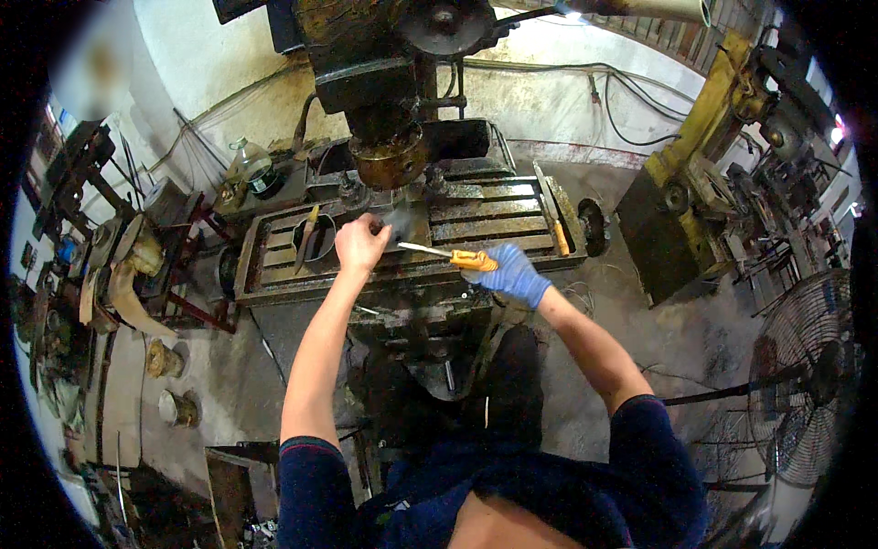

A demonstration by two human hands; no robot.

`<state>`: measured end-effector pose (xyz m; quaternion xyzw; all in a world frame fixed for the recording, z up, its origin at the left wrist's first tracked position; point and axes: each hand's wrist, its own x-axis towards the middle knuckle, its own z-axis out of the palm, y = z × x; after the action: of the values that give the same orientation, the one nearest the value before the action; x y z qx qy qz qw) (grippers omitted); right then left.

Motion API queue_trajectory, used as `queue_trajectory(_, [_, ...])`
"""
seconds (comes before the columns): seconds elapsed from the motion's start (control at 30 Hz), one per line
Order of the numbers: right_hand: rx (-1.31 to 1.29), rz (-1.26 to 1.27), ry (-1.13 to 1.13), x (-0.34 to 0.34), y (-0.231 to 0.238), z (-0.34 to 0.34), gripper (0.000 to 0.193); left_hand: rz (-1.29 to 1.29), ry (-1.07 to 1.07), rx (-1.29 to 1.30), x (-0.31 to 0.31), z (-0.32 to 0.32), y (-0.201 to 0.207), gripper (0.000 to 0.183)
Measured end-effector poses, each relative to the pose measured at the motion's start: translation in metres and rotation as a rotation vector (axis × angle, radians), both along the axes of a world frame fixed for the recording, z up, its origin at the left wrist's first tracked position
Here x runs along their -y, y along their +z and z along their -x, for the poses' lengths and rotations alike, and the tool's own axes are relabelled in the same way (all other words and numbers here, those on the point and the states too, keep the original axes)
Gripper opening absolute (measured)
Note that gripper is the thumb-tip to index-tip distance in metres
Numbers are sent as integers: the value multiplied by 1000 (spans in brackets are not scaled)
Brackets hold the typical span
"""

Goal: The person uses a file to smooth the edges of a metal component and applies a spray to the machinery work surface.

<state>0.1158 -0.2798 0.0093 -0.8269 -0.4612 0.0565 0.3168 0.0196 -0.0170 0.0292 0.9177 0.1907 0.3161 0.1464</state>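
Observation:
My left hand (364,242), bare, is closed in a pinch above the slotted machine table (485,212), just below the machine's spindle head (389,156). Whatever its fingertips hold is too small and dark to make out. In a blue glove, my right hand (514,274) grips a hand tool (473,261) by its orange handle. The pale, slim metal shaft of that tool points left, its tip close to my left fingers. Left of my left hand, a round container (320,254) sits on the table with a yellow-handled tool (312,220) standing in it.
A long tool with an orange handle (560,233) lies at the table's right end. Farther right stand a yellow-and-dark machine (677,210) and a large fan (805,375). A clear plastic bottle (254,167) is at the back left; tins (178,408) stand on the left floor.

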Motion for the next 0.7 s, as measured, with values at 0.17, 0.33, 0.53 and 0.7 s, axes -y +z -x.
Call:
queue_trajectory(0.17, [-207, 208, -248, 1, -29, 18, 42, 29, 144, -272, 0, -21, -14, 38])
queue_trajectory(0.33, [-107, 206, -278, 1, -48, 29, 49, 204, -183, -114, -30, -13, -24, 31])
queue_trajectory(0.53, [-185, 197, -329, 49, -41, 33, 53, 14, -140, -257, 11, -17, 4, 22])
queue_trajectory(0.7, [-148, 210, -310, 67, -36, 36, 53, -122, -94, -185, -19, -35, -12, 24])
